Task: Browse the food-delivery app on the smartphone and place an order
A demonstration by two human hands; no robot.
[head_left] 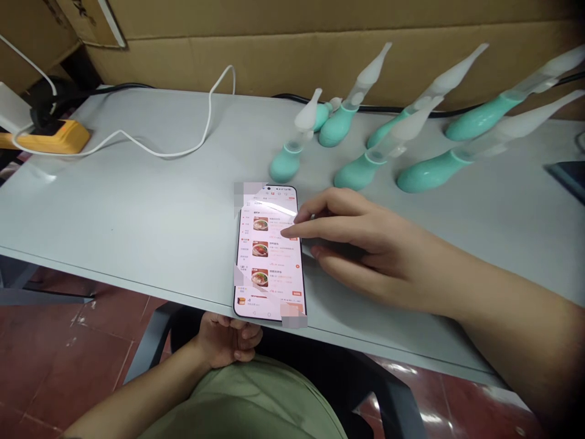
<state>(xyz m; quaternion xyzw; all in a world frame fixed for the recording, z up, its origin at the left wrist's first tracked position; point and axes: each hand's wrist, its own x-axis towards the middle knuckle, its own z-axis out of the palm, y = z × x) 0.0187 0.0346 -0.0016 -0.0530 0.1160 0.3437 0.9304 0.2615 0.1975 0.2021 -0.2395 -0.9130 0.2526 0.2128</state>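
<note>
A smartphone (274,256) lies face up at the table's front edge, its lit screen showing a list of food pictures and orange marks. Over its right side is my right hand (365,244), fingers apart and holding nothing. The index fingertip is at the screen; I cannot tell whether it presses. My left hand (226,341) rests low by my lap, just below the phone's bottom end. Its fingers are curled in, palm partly up, with nothing visible in them.
Several teal squeeze bulbs (356,174) with clear necks and white tapered tips stand or lean behind the phone. A yellow power strip (68,137) and a white cable (159,155) are at left. Cardboard (297,55) backs the grey table (137,201). A dark object (569,180) is at right.
</note>
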